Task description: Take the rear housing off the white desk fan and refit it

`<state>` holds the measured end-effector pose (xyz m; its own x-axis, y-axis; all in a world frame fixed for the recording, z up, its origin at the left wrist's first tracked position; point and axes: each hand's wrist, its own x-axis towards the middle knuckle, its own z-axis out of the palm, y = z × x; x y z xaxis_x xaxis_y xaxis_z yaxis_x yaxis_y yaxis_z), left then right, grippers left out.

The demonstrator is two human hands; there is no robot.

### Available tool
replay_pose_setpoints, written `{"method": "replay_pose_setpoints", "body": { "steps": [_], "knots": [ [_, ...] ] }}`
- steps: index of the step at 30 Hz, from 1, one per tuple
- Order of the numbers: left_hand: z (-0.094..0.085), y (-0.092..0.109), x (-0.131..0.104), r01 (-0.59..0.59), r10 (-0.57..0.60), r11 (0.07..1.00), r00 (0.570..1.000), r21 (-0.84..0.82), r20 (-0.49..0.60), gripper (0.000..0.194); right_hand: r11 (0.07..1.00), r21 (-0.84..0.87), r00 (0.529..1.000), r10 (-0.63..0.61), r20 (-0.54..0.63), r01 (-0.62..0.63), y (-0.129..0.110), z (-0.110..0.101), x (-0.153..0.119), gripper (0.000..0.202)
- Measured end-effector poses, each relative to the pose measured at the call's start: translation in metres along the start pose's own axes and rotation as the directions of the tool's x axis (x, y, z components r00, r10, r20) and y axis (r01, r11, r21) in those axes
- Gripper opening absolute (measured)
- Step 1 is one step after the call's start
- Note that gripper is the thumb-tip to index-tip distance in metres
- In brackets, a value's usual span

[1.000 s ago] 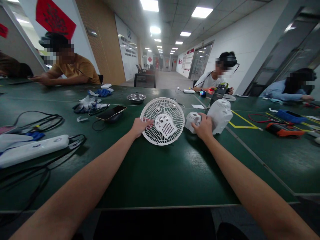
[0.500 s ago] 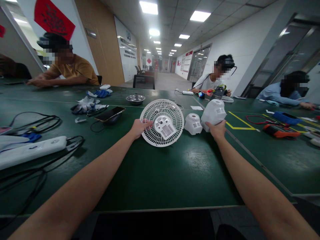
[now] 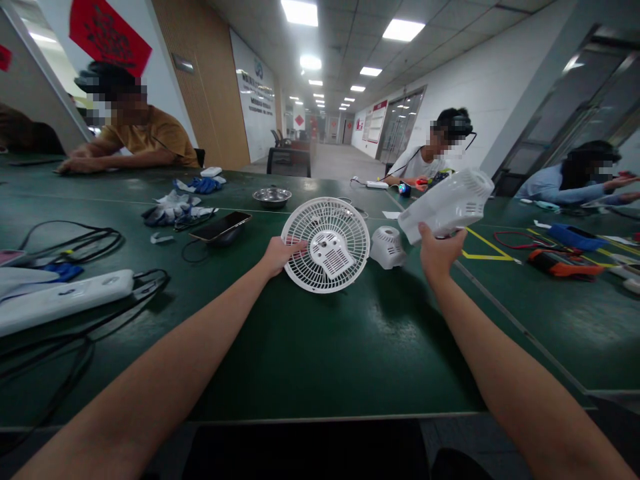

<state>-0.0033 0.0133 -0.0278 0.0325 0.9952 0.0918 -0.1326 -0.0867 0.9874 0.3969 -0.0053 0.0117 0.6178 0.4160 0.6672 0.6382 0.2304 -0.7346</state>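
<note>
A round white fan grille point(image 3: 326, 245) is held at its left rim by my left hand point(image 3: 281, 257), fingers closed on the edge. My right hand point(image 3: 440, 252) grips a long white plastic housing point(image 3: 450, 203) from below. That housing is tilted above the table, its vented end up to the right. Between the grille and my right hand, a smaller white vented cover point(image 3: 387, 248) stands on the green table point(image 3: 320, 360).
On the left lie a phone point(image 3: 223, 227), gloves point(image 3: 173, 208), a white power strip point(image 3: 70, 300) and black cables. A metal bowl point(image 3: 271, 196) sits farther back. An orange multimeter point(image 3: 565, 264) is at the right. Three people sit across the table.
My right hand has lifted the white housing off the table and tipped it over to the right. The grille and my left hand stay nearly where they were.
</note>
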Motion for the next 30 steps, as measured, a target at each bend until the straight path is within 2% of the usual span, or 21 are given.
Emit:
{"method": "replay_pose_setpoints", "body": {
  "steps": [3,6,8,14,19,21,25,30],
  "knots": [
    [-0.002,-0.002,0.003,0.004,-0.004,1.0,1.0,0.009,0.004,0.021,0.996,-0.094,0.996,0.008,0.085,0.0,-0.02,0.003,-0.017,0.071],
    [-0.003,-0.003,0.004,0.007,-0.007,1.0,1.0,0.019,0.001,0.02,0.968,-0.25,0.953,0.086,0.292,-0.011,-0.033,0.005,-0.034,0.074],
    [-0.003,-0.003,0.003,0.007,-0.007,1.0,1.0,0.019,0.002,0.019,0.95,-0.311,0.926,0.128,0.355,-0.012,-0.037,0.006,-0.039,0.076],
    [-0.005,-0.003,0.002,0.01,-0.011,1.0,1.0,0.016,0.02,0.02,0.957,-0.291,0.909,0.125,0.399,-0.004,-0.036,0.005,-0.04,0.085],
    [-0.004,-0.001,0.002,0.014,-0.015,0.999,1.0,0.036,0.017,0.018,0.961,-0.276,0.853,0.152,0.5,-0.009,-0.027,0.007,-0.044,0.111],
    [-0.003,0.0,0.002,0.021,-0.021,0.999,1.0,0.035,0.011,0.019,0.961,-0.277,0.841,0.163,0.515,-0.016,-0.025,0.008,-0.046,0.115],
    [-0.002,0.0,0.001,0.027,-0.027,0.999,1.0,0.025,0.002,0.021,0.955,-0.298,0.854,0.158,0.495,-0.004,-0.025,0.007,-0.045,0.114],
    [-0.001,-0.003,0.001,-0.015,0.015,1.0,1.0,-0.01,0.011,0.021,0.944,-0.329,0.9,0.131,0.416,0.014,-0.024,0.001,-0.032,0.111]
  ]
}}
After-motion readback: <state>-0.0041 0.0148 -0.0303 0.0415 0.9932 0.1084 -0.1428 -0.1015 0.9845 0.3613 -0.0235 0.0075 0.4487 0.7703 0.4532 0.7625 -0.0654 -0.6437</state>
